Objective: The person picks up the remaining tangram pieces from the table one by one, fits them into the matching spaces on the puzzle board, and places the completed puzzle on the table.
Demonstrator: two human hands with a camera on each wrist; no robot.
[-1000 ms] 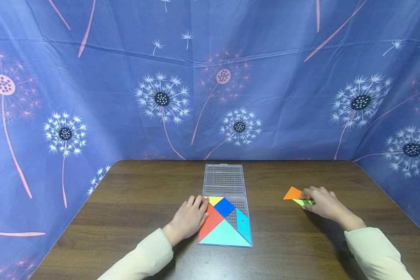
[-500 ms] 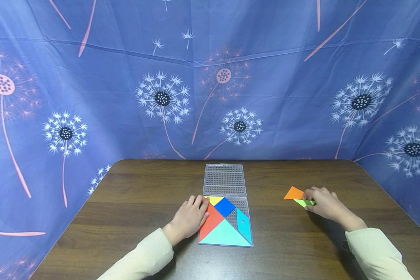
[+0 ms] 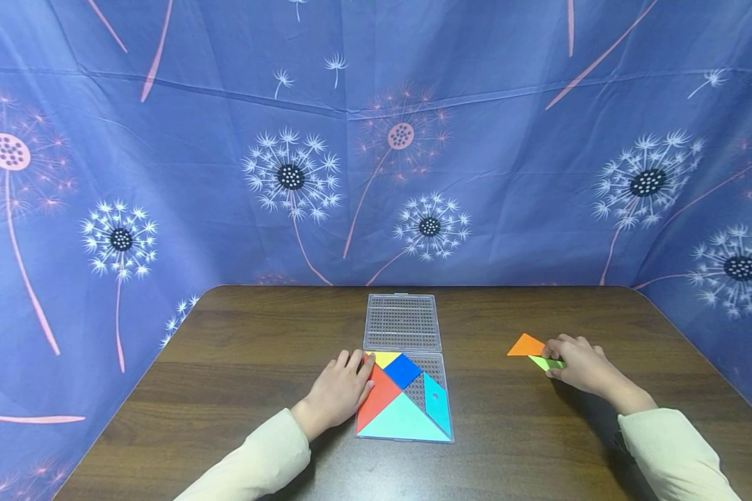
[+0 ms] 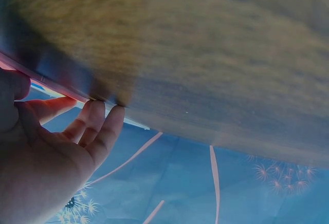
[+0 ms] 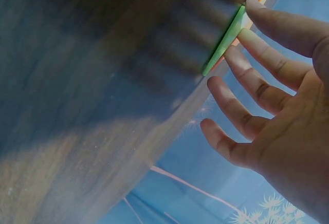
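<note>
My left hand rests at the left edge of an open plastic tangram case, fingers spread loosely, fingertips by the red triangle and yellow piece. A blue square, a pale turquoise triangle and a teal parallelogram with a small round mark also lie in the case. Over to the right, my right hand pinches a green triangle between thumb and index finger, low at the table. An orange triangle lies just beyond it, partly hidden by my fingers.
The gridded case lid lies folded back behind the tray. Brown wooden table surrounds everything, its far edge meeting a blue dandelion-print curtain. Bare gridded floor shows between the blue square and the teal parallelogram.
My right hand has shifted very slightly to the right with the green triangle, which sits a little farther right against the orange one. The left hand stays put.
</note>
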